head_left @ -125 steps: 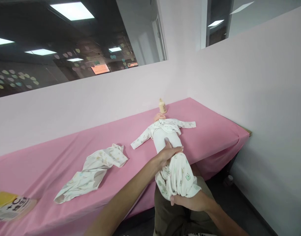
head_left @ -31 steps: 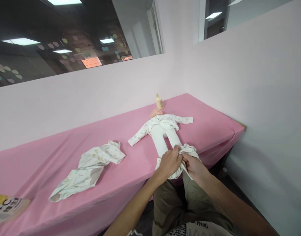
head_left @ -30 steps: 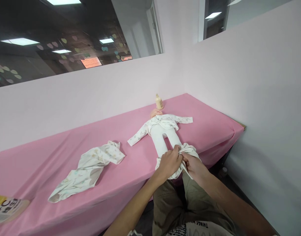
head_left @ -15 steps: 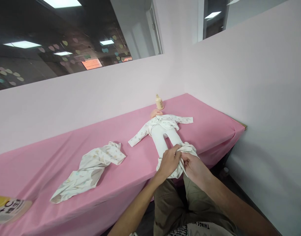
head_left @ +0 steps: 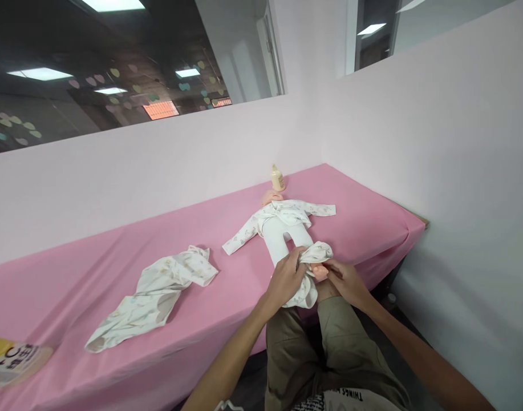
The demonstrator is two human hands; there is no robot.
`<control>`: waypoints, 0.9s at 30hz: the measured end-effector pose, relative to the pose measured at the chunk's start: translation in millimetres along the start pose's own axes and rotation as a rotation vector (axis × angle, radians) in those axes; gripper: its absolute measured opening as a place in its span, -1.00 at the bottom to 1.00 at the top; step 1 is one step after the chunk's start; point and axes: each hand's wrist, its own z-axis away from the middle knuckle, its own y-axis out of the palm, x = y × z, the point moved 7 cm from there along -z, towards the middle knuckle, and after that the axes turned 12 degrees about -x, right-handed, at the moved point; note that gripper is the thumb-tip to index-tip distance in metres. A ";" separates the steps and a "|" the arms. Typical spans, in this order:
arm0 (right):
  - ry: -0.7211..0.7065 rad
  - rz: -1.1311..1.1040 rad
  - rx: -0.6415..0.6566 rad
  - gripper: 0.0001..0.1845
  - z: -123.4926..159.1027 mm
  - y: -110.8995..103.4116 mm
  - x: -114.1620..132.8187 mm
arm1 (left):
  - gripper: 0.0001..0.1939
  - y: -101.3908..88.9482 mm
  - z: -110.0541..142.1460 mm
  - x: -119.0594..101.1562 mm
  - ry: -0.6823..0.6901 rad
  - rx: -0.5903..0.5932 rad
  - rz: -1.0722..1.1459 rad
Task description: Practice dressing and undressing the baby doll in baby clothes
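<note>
A baby doll point(head_left: 280, 234) lies on its back on the pink table, its head toward the wall. It wears a white patterned jacket point(head_left: 287, 211) with the sleeves spread, and its legs are white. White patterned baby pants point(head_left: 306, 294) are bunched around its lower legs at the near edge. My left hand point(head_left: 287, 277) is closed on the bunched cloth. My right hand point(head_left: 349, 282) is closed at the pants' edge, its fingertips touching beside the doll's bare foot point(head_left: 320, 272), which pokes out of the cloth. The other foot is hidden.
Another white patterned garment point(head_left: 158, 291) lies crumpled on the pink cloth point(head_left: 227, 319) to the left. A pump bottle point(head_left: 278, 178) stands behind the doll's head. A yellow and white package point(head_left: 13, 362) lies at the lower left. White walls border the back and right.
The doll's foot now shows out of the bunched pants. My right hand has shifted a little right and up to the foot; my left hand still grips the cloth.
</note>
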 end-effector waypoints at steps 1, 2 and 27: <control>-0.001 0.000 0.016 -0.66 -5.3 0.1 -4.2 | -0.62 0.7 2.7 1.8 0.041 0.009 -0.050; 0.006 0.004 0.047 -0.67 -9.7 0.2 -8.0 | -0.61 0.6 5.6 3.6 0.084 0.011 -0.098; -0.108 0.497 0.412 -0.93 -91.9 15.0 33.9 | -0.65 -60.6 17.9 55.0 -0.357 0.140 0.271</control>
